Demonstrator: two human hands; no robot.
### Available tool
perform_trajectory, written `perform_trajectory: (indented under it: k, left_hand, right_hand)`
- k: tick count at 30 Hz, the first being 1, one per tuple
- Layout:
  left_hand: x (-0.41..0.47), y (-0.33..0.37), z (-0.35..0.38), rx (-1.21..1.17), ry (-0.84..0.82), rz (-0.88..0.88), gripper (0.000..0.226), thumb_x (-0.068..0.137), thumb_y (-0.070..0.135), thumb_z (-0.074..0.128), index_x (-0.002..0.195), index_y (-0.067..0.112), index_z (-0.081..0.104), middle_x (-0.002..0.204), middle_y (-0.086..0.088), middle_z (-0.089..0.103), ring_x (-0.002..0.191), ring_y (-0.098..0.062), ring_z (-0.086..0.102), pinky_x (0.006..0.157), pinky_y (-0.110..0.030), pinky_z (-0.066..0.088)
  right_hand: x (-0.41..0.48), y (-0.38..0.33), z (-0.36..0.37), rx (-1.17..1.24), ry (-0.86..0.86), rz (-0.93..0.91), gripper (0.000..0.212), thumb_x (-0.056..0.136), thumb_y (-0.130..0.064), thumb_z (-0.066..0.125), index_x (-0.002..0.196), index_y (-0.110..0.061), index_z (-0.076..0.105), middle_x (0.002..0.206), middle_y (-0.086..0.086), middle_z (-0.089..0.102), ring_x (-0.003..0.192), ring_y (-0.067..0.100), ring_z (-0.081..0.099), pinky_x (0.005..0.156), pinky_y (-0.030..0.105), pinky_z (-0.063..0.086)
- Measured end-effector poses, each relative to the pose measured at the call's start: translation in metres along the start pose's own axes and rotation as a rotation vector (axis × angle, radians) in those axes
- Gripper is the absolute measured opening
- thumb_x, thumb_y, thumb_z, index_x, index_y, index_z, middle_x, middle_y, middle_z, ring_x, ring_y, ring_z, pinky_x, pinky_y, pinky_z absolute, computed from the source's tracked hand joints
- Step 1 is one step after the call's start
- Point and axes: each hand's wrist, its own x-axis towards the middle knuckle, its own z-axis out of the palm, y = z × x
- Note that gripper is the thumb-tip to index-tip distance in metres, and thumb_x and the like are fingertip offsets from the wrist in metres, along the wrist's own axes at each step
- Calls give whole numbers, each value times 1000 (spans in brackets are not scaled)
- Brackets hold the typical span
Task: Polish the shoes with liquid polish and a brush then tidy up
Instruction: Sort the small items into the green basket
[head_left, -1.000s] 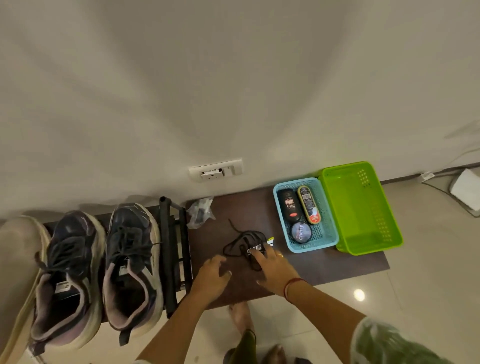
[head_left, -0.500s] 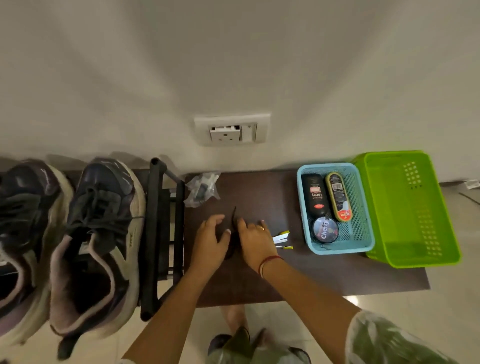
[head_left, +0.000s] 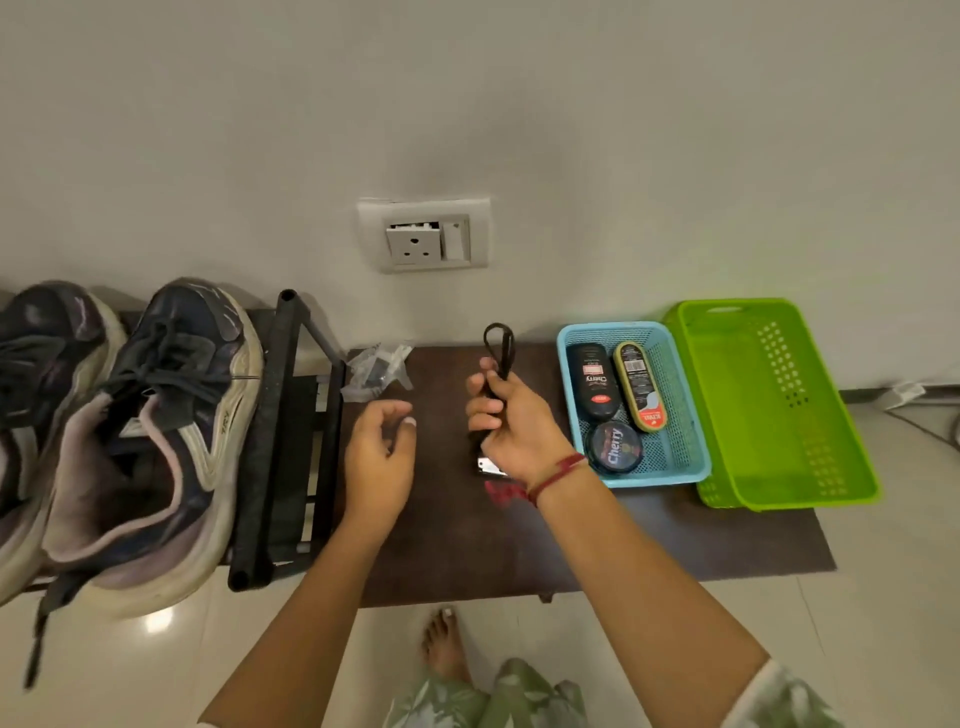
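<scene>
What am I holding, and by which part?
The right hand grips a bundled black cord around its middle, its loop poking above the fist. The left hand holds nothing.

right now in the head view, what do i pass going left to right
dark sneakers → black rack frame → clear plastic packet → left hand → right hand gripping black laces → blue basket → green basket

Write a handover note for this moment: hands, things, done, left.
Left hand: open, holds nothing, over the table.
Right hand: grips a bundled black cord, loop sticking up.
Shoes sit on the rack at left. Cherry bottle, Kiwi bottle and tin lie in the blue basket, beside the green basket.
Done: cord bundled. Shoes' polish state cannot be told.
Left: stow the cord, finish tidying; no brush in view.
</scene>
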Motion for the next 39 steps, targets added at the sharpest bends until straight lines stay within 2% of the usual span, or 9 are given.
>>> perform_trajectory:
  k: [6,10,14,20,26,29,33,36,39]
  left_hand:
    - [-21,26,10,-6,-387,28,36,84,-1,51,108,26,56,115,-1,61,110,-14,56,98,-34,45]
    - [-43,49,12,-220,-564,-60,22,96,15,42,97,19,64,100,-2,67,98,-13,60,92,-35,44]
    - [-61,68,13,-345,-643,-265,41,97,47,36,88,15,61,75,2,68,73,-9,65,74,-27,50]
    - [-67,66,19,-169,-642,-189,17,94,23,58,84,9,61,60,-1,48,44,-7,41,52,-22,41]
    - [-66,70,30,-152,-390,-209,21,97,16,51,84,13,67,50,9,45,41,-4,38,45,-18,36]
    - [-68,75,39,-245,-411,-222,25,99,8,43,95,14,67,63,5,54,58,-8,46,52,-19,39]
    - [-70,76,48,-224,-404,-171,16,94,5,52,104,13,62,92,-2,63,81,-9,58,65,-15,46]
    - [-63,75,46,-238,-376,-119,9,88,4,63,92,12,65,81,-4,66,76,-12,61,66,-18,49]
    - [-58,73,49,-222,-412,-83,9,88,6,63,85,15,66,75,-3,65,67,-7,61,68,-22,48]
  right_hand:
    - [-36,-13,14,-74,-165,27,22,102,-10,30,91,-12,50,54,-3,39,33,3,28,29,14,21]
    - [-55,-13,14,-170,-134,-36,21,101,-11,33,89,-12,50,48,-5,34,32,3,25,28,15,19]
    - [-67,-14,2,-371,31,-317,12,97,-12,38,89,-13,46,49,-6,30,32,5,22,33,17,16]
    - [-82,-24,-27,-511,180,-514,42,99,-49,37,73,-16,45,49,-5,25,35,7,23,37,18,24]
    - [-88,-26,-70,-1287,259,-831,43,99,-26,46,57,-18,55,59,4,58,55,13,47,56,28,33]
    - [-88,-9,-79,-1595,156,-721,32,100,-20,43,77,-6,62,78,11,60,76,23,53,63,30,29]
    - [-91,13,-86,-1509,33,-549,43,102,-36,36,82,-8,62,78,10,63,74,19,59,66,30,40]
    - [-100,-5,-91,-1384,-83,-354,34,100,-29,47,70,-13,54,55,-1,49,47,4,45,53,23,36]
    - [-107,-35,-94,-1710,-22,-492,28,100,-27,46,75,-15,54,62,-2,55,59,10,54,58,29,37]
